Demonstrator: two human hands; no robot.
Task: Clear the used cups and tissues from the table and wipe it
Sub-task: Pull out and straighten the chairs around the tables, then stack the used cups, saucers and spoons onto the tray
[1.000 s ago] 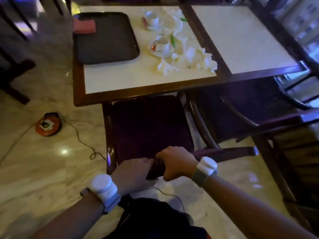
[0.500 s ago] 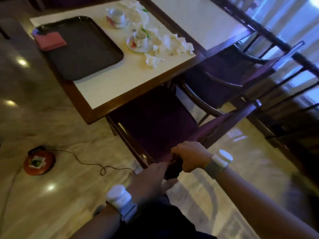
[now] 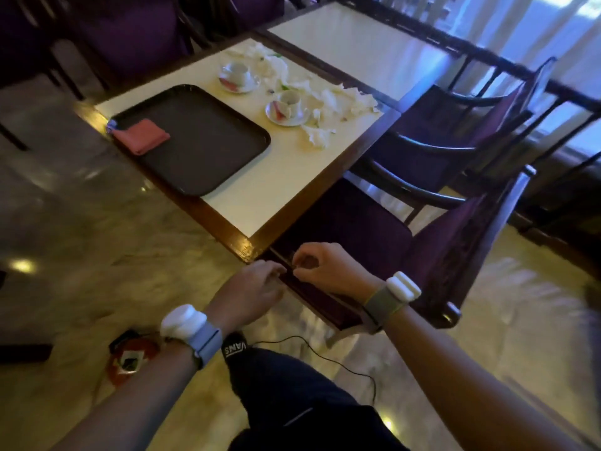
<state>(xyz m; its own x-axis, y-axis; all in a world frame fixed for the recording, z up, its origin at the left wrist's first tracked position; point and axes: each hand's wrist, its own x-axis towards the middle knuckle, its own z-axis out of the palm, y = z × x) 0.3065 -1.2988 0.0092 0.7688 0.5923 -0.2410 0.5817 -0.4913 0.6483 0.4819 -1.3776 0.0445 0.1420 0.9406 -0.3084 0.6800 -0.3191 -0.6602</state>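
chair (image 3: 351,229) now turned aside, out of my grip | left hand (image 3: 250,289) loose; right hand (image 3: 325,268) curled, cannot tell if holding | cups (image 3: 289,100), tissues (image 3: 341,96) wait ahead

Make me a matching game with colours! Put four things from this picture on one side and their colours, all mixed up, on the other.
Things:
1 folded cloth
2 tray
3 tissues
4 chair seat

Colours:
A white
B purple
C pink
D dark brown

Pairs: 1-C, 2-D, 3-A, 4-B
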